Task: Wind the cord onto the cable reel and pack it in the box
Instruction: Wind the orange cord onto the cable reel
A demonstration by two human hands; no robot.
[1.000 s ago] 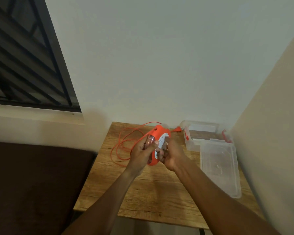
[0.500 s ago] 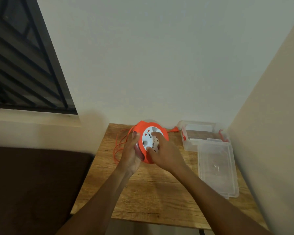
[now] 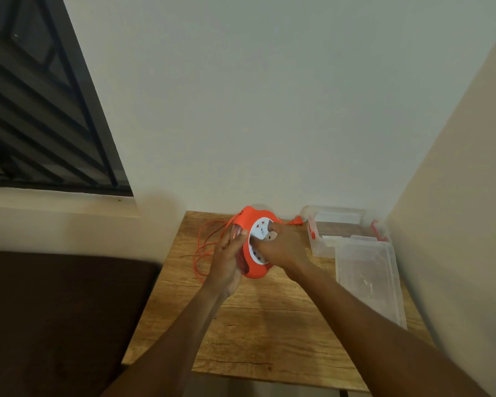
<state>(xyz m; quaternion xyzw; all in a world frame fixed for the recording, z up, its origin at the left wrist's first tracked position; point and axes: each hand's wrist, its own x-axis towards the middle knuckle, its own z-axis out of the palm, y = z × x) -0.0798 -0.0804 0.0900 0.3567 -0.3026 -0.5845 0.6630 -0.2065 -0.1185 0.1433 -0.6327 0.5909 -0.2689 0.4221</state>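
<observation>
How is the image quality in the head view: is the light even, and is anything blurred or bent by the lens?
Head view: dim, warm light, with a soft shadow on the wall left of the table; wide-angle lens bends the window frame and wall edges; the cable reel and both hands look slightly soft; the clear box and its lid show faint reflections.

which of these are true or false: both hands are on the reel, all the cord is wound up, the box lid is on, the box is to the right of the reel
1. Both hands are on the reel: true. The left hand and right hand hold the orange cable reel.
2. All the cord is wound up: false. Loops of cord lie loose on the table.
3. The box lid is on: false. The lid lies beside the open box.
4. The box is right of the reel: true.
</observation>
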